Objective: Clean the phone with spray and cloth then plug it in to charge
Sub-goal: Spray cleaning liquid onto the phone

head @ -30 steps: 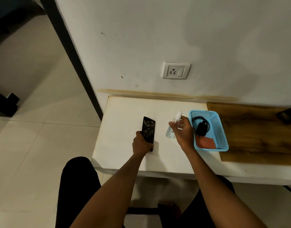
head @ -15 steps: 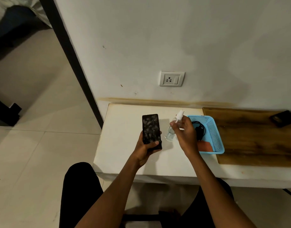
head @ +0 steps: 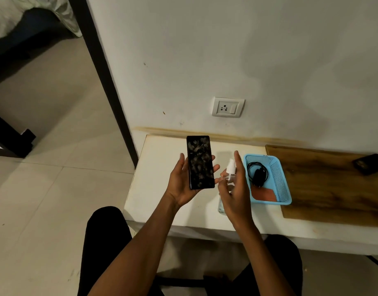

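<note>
A black phone (head: 199,162) with a smudged screen lies face up in my left hand (head: 180,182), held above the white table (head: 158,189). My right hand (head: 235,189) grips a small clear spray bottle (head: 229,169) with a white nozzle, just right of the phone, index finger raised beside the nozzle. A blue basket (head: 280,182) right of my hands holds a black charger with its cable (head: 258,173) and an orange cloth (head: 265,194). A white wall socket (head: 227,107) sits above the table.
A wooden board (head: 333,189) covers the table's right part, with a dark object (head: 369,163) on its far end. A dark door frame (head: 107,82) stands at the left. My knees are below the table's front edge.
My left hand has lifted the phone off the table and turned its screen up. My right hand has raised the spray bottle off the table next to it.
</note>
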